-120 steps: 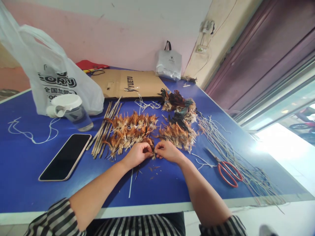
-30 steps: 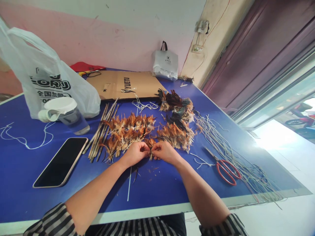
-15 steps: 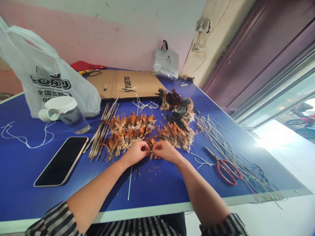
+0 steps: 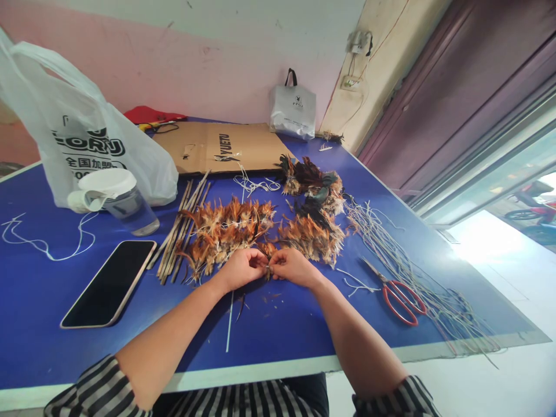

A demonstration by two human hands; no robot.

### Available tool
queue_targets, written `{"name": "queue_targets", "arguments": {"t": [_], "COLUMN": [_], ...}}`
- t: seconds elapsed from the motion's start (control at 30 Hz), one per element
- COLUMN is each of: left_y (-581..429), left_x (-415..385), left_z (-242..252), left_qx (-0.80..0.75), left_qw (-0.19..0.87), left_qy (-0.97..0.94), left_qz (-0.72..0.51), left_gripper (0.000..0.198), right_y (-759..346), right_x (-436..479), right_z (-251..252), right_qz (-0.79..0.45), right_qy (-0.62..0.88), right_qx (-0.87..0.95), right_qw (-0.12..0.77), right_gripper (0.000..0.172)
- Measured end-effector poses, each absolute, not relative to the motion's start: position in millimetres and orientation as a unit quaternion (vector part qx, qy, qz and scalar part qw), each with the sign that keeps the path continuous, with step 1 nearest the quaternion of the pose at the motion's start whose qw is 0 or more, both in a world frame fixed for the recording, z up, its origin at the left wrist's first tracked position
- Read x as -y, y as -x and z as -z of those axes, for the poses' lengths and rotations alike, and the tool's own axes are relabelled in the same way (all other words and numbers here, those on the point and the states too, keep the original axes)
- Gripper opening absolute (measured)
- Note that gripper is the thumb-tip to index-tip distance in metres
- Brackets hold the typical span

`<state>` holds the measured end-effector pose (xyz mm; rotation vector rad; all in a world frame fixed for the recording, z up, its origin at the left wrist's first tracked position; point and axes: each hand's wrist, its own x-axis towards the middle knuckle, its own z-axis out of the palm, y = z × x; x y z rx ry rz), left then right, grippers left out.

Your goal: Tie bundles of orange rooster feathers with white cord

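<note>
My left hand (image 4: 240, 268) and my right hand (image 4: 292, 266) meet over the blue table (image 4: 43, 289), fingers pinched together on a small bundle of brown feathers (image 4: 266, 252) and what looks like a thin string. Just beyond my left hand lies a heap of tied orange-brown feather bundles (image 4: 226, 229). A second feather heap (image 4: 313, 236) lies beyond my right hand. A white string (image 4: 229, 328) trails down from between my hands toward the table's near edge.
Thin sticks (image 4: 182, 229) lie left of the feathers, a phone (image 4: 108, 282) further left. A lidded jar (image 4: 117, 200) and white plastic bag (image 4: 82, 139) stand at back left. Red scissors (image 4: 397, 292) and loose cords (image 4: 412, 272) lie right. Cardboard (image 4: 221, 147), a dark feather pile (image 4: 310, 179) and a small bag (image 4: 293, 110) sit behind.
Both hands stay pinched together at the same spot, fingers shifting only slightly on the feather bundle. The view has drifted a little.
</note>
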<state>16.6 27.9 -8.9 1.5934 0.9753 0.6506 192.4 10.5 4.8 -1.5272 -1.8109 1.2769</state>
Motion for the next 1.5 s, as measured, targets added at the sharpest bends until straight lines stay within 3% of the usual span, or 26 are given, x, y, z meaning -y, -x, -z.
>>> {"name": "queue_targets", "arguments": {"t": [0.37,0.73,1.0,1.5], "left_y": [-17,-15,-17,-15], "left_x": [-29,-34,-30,-19], "left_z": [13,18,14,10], "left_qx": [-0.433,-0.433,-0.424,-0.392], "left_qw": [0.583,0.573,0.552,0.410], "left_qy": [-0.629,-0.643,-0.658,-0.760], "left_qz": [-0.278,-0.266,-0.286,-0.318], "left_gripper": [0.012,0.017,0.015,0.012], "right_y": [-195,-193,-192,-190], "right_x": [-11,-8,-12,-10], "right_z": [-1,-10,2,0], "right_qz": [-0.469,-0.412,-0.462,-0.394], "right_qy": [0.543,0.542,0.561,0.565], "right_qx": [0.663,0.702,0.647,0.690], "right_qw": [0.216,0.209,0.229,0.221], "right_gripper": [0.013,0.016,0.014,0.016]}}
